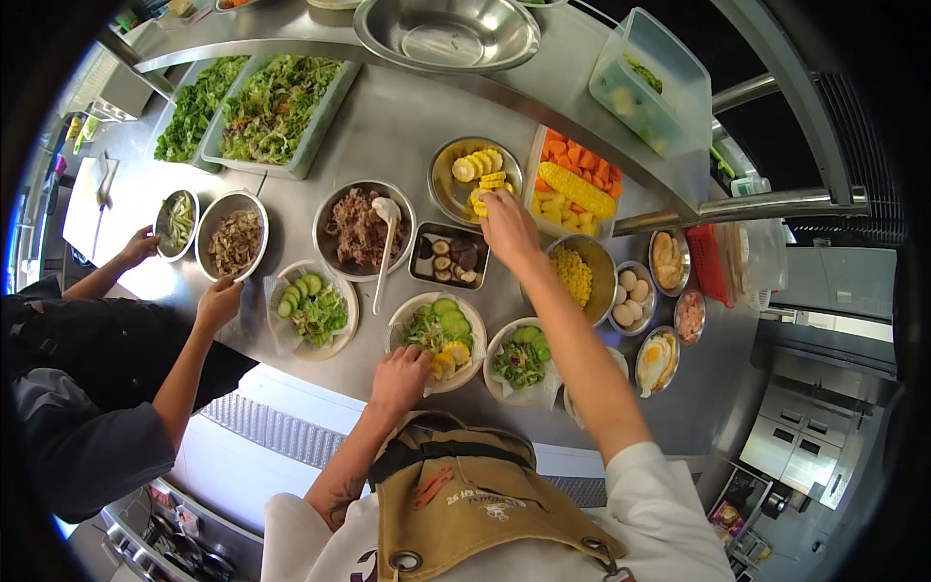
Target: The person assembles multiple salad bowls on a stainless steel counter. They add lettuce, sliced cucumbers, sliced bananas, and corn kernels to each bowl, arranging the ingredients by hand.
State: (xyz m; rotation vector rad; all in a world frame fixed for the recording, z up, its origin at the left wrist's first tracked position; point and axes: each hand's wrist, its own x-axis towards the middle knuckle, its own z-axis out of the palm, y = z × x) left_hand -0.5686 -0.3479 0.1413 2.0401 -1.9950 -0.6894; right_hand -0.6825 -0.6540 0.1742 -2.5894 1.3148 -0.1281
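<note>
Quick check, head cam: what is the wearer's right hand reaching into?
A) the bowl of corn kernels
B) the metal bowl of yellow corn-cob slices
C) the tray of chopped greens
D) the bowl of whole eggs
B: the right hand has its fingers at the near rim of the metal bowl of corn-cob slices, on a yellow piece, while the left hand rests at the salad plate.

Landmark: round steel bowl of shredded brown meat [361,231], white spoon [384,238] leaning in it.
Far-left of it: two pale rectangular trays of chopped greens [276,107] sitting.
Left: steel bowl of sliced mushrooms [233,242] standing.
Far beyond: large empty steel basin [446,34] resting.
Far right: small steel bowl of whole eggs [630,291] sitting, fried egg dish [657,357] lying near it.
</note>
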